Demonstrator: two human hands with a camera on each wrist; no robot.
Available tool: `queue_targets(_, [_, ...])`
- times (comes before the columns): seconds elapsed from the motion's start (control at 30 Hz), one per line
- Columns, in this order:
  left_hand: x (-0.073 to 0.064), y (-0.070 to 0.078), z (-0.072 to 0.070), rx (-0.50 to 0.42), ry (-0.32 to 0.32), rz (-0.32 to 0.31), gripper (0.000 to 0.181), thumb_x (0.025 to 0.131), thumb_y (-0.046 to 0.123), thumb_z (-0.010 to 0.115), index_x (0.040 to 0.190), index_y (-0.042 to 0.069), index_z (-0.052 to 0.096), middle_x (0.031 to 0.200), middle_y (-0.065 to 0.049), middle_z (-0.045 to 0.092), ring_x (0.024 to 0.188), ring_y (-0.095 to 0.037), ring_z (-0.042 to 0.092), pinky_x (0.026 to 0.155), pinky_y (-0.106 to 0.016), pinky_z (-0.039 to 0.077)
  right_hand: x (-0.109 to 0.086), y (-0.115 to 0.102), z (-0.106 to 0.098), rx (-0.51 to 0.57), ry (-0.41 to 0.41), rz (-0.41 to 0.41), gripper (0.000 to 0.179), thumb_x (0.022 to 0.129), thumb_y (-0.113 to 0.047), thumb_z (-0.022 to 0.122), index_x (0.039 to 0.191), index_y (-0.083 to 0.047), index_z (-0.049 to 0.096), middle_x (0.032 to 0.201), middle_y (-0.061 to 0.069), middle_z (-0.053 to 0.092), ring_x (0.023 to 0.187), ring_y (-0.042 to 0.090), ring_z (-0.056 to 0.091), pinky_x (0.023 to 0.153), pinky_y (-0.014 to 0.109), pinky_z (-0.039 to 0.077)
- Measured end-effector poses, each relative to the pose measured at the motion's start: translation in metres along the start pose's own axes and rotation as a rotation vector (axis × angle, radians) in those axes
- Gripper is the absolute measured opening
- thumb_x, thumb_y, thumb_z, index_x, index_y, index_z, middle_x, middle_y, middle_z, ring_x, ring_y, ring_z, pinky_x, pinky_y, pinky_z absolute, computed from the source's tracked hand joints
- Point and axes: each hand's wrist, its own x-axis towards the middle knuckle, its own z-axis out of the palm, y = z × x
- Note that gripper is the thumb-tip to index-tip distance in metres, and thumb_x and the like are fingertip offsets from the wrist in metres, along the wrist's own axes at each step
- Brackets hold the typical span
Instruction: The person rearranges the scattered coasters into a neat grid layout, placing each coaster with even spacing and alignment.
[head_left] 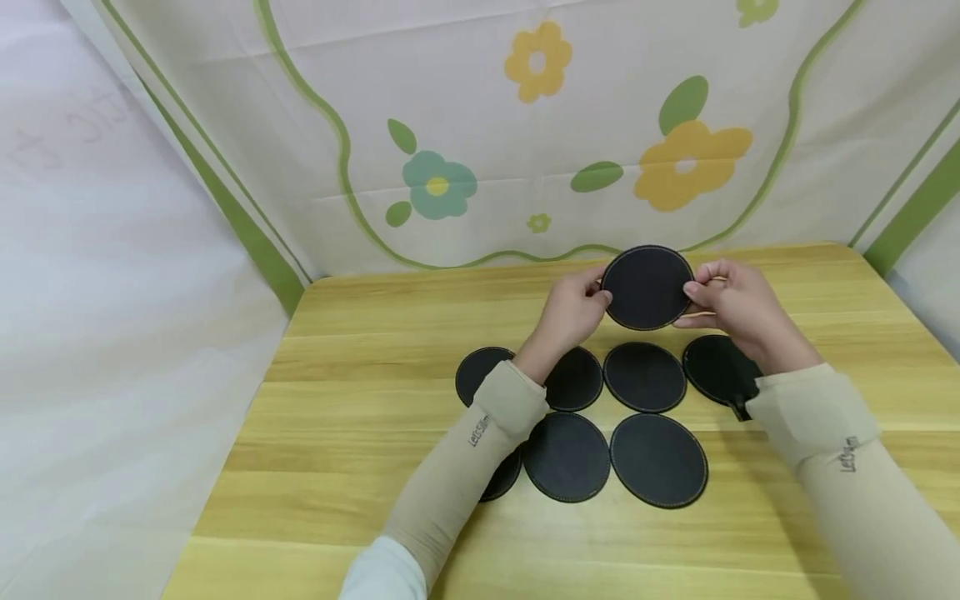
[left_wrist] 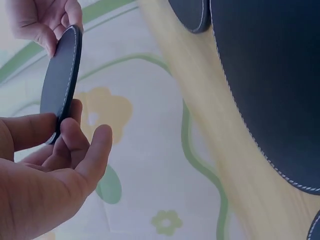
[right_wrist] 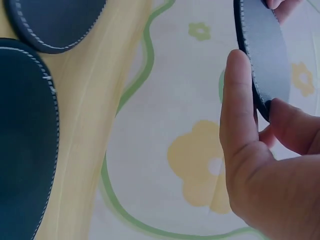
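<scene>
A round black coaster [head_left: 647, 287] with a stitched edge is held up above the back of the table. My left hand [head_left: 572, 312] pinches its left edge between thumb and fingers. At the opposite edge, my right hand [head_left: 742, 308] pinches it too. The left wrist view shows the coaster [left_wrist: 61, 75] nearly edge-on, with the left hand [left_wrist: 55, 170] at its lower end. In the right wrist view, the right thumb and fingers grip the coaster [right_wrist: 267, 50]. Below, several matching coasters lie in two rows, among them one coaster [head_left: 645, 377] in the back row and another [head_left: 658, 460] in front.
The coasters lie on a wooden table [head_left: 337, 467]. A dark coaster [head_left: 722, 368] at the right of the back row has a small tab [head_left: 739, 408] sticking out, partly behind the right sleeve. A flowered cloth [head_left: 540, 150] hangs behind the table's back edge.
</scene>
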Motion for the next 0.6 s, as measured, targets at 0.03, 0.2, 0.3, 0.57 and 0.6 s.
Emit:
queue_targets(0.03, [-0.003,0.001,0.000,-0.005,-0.008,0.000,0.034,0.100,0.004,0.060,0.133,0.007,0.067,0.080,0.000,0.061,0.056,-0.013,0.047,0.053,-0.021,0.037,-0.004,0.001,-0.001,0.028,-0.009,-0.011,0.017,0.104,-0.003,0.054,0.104,0.006,0.040,0.079,0.004,0.054,0.075,0.016,0.066,0.072,0.041,0.060])
queue_targets(0.2, [-0.015,0.005,0.003,-0.024,-0.040,-0.007,0.040,0.102,0.005,0.059,0.141,0.011,0.062,0.083,0.001,0.063,0.054,-0.013,0.046,0.051,-0.021,0.037,-0.018,0.009,-0.002,0.132,-0.018,-0.057,0.016,0.101,0.004,0.056,0.099,0.006,0.040,0.075,0.006,0.051,0.074,0.016,0.062,0.068,0.040,0.060])
queue_targets(0.3, [-0.021,0.010,0.007,-0.022,-0.067,-0.027,0.041,0.103,0.008,0.059,0.143,0.014,0.060,0.088,0.003,0.065,0.059,-0.012,0.050,0.053,-0.021,0.039,-0.027,0.014,-0.002,0.121,0.012,-0.084,0.011,0.101,0.011,0.048,0.091,0.009,0.044,0.077,0.006,0.049,0.072,0.015,0.064,0.066,0.036,0.060])
queue_targets(0.57, [-0.032,0.027,0.014,-0.020,-0.112,-0.063,0.044,0.105,0.014,0.058,0.148,0.019,0.054,0.091,0.007,0.065,0.058,-0.012,0.053,0.053,-0.022,0.042,-0.038,0.022,-0.005,0.156,0.069,-0.127,0.009,0.100,0.012,0.047,0.094,0.005,0.046,0.082,0.006,0.057,0.068,0.018,0.066,0.063,0.032,0.060])
queue_targets(0.6, [-0.034,0.028,0.015,-0.019,-0.117,-0.065,0.044,0.105,0.015,0.058,0.148,0.019,0.055,0.090,0.007,0.065,0.059,-0.011,0.053,0.053,-0.023,0.042,-0.039,0.023,-0.007,0.168,0.060,-0.127,0.010,0.100,0.012,0.049,0.099,0.003,0.044,0.081,0.006,0.060,0.067,0.019,0.066,0.063,0.033,0.060])
